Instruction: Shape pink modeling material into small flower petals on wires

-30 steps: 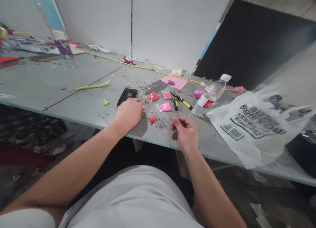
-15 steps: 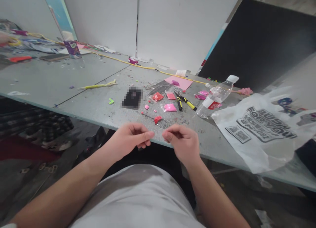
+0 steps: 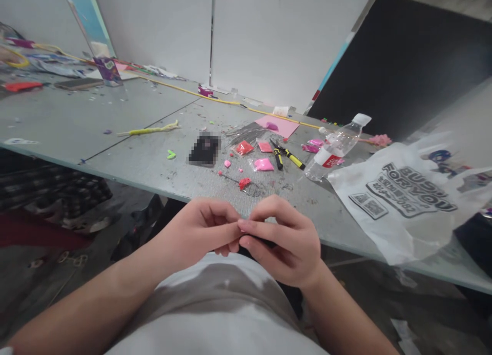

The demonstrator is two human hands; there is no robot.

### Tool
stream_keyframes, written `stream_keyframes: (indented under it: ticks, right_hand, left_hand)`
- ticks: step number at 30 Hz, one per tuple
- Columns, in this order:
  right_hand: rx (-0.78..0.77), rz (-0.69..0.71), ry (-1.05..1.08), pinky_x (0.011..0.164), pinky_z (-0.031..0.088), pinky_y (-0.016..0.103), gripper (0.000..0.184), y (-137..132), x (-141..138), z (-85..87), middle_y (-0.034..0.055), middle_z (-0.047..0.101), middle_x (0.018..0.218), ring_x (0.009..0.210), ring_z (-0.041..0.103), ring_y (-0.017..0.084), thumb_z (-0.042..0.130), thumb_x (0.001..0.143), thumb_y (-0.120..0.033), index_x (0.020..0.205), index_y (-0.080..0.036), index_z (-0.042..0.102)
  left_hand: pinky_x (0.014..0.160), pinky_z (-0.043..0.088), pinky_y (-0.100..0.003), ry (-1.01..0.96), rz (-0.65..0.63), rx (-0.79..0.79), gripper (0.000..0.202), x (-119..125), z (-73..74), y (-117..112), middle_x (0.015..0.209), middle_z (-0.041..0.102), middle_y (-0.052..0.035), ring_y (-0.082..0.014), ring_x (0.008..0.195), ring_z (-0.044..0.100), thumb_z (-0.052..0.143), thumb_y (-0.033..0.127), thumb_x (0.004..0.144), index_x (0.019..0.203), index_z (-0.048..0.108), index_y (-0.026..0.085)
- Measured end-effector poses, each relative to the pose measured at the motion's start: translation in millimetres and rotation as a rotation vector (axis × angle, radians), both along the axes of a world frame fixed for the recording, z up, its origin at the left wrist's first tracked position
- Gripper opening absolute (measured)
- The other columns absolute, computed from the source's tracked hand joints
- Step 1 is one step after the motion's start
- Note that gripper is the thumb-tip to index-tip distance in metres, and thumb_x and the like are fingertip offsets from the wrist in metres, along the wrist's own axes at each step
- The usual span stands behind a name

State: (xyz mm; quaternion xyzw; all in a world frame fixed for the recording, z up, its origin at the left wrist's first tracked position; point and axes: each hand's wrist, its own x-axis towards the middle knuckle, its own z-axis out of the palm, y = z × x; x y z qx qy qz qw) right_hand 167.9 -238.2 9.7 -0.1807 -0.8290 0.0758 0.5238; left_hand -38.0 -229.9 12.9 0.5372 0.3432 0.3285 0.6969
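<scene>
At the table's front edge, my left hand [image 3: 205, 229] and my right hand [image 3: 286, 239] meet fingertip to fingertip. Both are closed in a pinch, and whatever sits between the fingers is too small or too hidden to name. Just beyond them on the table [image 3: 161, 173] lies a red clump [image 3: 244, 183] on a thin loop of wire. Small pink lumps [image 3: 227, 164] are scattered behind it. Farther back are a packet of red clay-like material [image 3: 243, 148], a pink packet [image 3: 263, 164] and yellow-and-black pliers [image 3: 294, 159].
A clear plastic bottle [image 3: 336, 147] leans at the right beside a white plastic bag [image 3: 388, 196]. A dark pixelated item [image 3: 203, 149] lies left of the packets, with a green piece [image 3: 171, 154] and a yellow-green stick [image 3: 154, 130] farther left. A yellow cord [image 3: 184, 92] runs along the back.
My hands, a little apart before, have come together so their fingertips touch. My right hand has moved left and turned inward. The view has shifted slightly.
</scene>
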Motion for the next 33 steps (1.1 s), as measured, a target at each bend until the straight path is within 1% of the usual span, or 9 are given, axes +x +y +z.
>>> stream_keyframes:
  ticks: [6,10,13,16,19,22,26,29,33]
  right_hand:
    - [-0.225,0.176,0.003,0.067,0.061,0.027,0.016,1.0,7.4,12.5,0.006,0.073,0.089,0.074,0.07,0.013,0.082,0.09,-0.011,0.105,-0.017,0.083]
    - [-0.425,0.217,-0.041,0.06,0.06,0.023,0.018,1.1,9.7,23.5,0.0039,0.077,0.085,0.067,0.071,0.012,0.092,0.083,-0.017,0.099,-0.019,0.083]
    - [-0.593,0.239,0.045,0.061,0.063,0.024,0.019,-1.1,5.1,25.1,0.0021,0.079,0.081,0.068,0.073,0.014,0.095,0.079,-0.02,0.093,-0.022,0.083]
    - [-0.889,0.291,0.266,0.056,0.064,0.024,0.02,-4.3,-4.6,15.8,0.0012,0.078,0.077,0.064,0.074,0.015,0.097,0.076,-0.028,0.087,-0.022,0.081]
    - [-1.182,0.367,0.459,0.046,0.061,0.021,0.026,-6.6,-14.5,1.2,-0.0005,0.076,0.07,0.055,0.072,0.013,0.098,0.075,-0.033,0.085,-0.021,0.078]
    - [-1.299,0.447,0.556,0.044,0.058,0.018,0.031,-7.0,-20.0,-9.6,-0.0023,0.074,0.066,0.054,0.071,0.012,0.099,0.075,-0.037,0.087,-0.021,0.076]
    - [-1.205,0.456,0.556,0.041,0.055,0.018,0.031,-6.8,-18.8,-12.1,-0.0022,0.074,0.069,0.054,0.07,0.012,0.095,0.08,-0.043,0.091,-0.022,0.076]
    - [-0.821,0.349,0.427,0.053,0.062,0.022,0.025,-7.6,-14.2,-6.3,-0.0003,0.076,0.079,0.063,0.072,0.013,0.091,0.085,-0.038,0.105,-0.026,0.081]
    - [-0.303,0.125,0.075,0.07,0.065,0.024,0.024,-7.3,-8.3,3.8,0.004,0.077,0.094,0.077,0.074,0.013,0.075,0.098,-0.016,0.118,-0.028,0.083]
  left_hand:
    - [0.05,0.04,-0.018,0.149,-0.061,0.207,0.011,-4.0,6.9,-0.7,0.057,0.064,0.0019,-0.0085,0.053,0.053,0.074,0.02,0.082,0.071,0.073,0.016]
    - [0.048,0.036,-0.02,0.303,-0.049,0.611,0.018,-8.7,12.6,-7.5,0.055,0.062,0.0017,-0.0084,0.05,0.048,0.072,0.022,0.085,0.068,0.074,0.017]
    - [0.05,0.041,-0.021,0.393,0.058,0.962,0.02,-9.5,16.0,-16.4,0.057,0.066,0.0017,-0.0091,0.05,0.052,0.069,0.022,0.091,0.071,0.075,0.021]
    - [0.051,0.046,-0.021,0.455,0.25,1.204,0.02,-8.4,16.4,-24.0,0.06,0.07,0.0018,-0.0101,0.051,0.057,0.067,0.018,0.092,0.074,0.074,0.023]
    - [0.052,0.048,-0.021,0.452,0.351,1.226,0.015,-7.5,15.4,-26.4,0.063,0.073,0.0025,-0.0098,0.051,0.061,0.067,0.016,0.092,0.081,0.075,0.023]
    - [0.053,0.049,-0.022,0.392,0.313,1.082,0.018,-6.4,16.6,-24.8,0.065,0.075,0.0032,-0.0087,0.048,0.057,0.067,0.02,0.096,0.08,0.074,0.023]
    - [0.051,0.047,-0.023,0.363,0.301,0.935,0.022,-4.1,20.1,-21.2,0.059,0.073,0.0032,-0.0082,0.045,0.05,0.067,0.021,0.093,0.072,0.075,0.021]
    - [0.046,0.04,-0.021,0.321,0.294,0.804,0.022,-6.0,18.6,-19.0,0.057,0.069,0.0019,-0.0089,0.048,0.053,0.069,0.023,0.091,0.07,0.075,0.02]
    - [0.045,0.035,-0.02,0.365,0.187,0.678,0.022,-13.6,13.6,-16.1,0.053,0.06,0.0025,-0.0089,0.05,0.048,0.067,0.021,0.086,0.064,0.07,0.018]
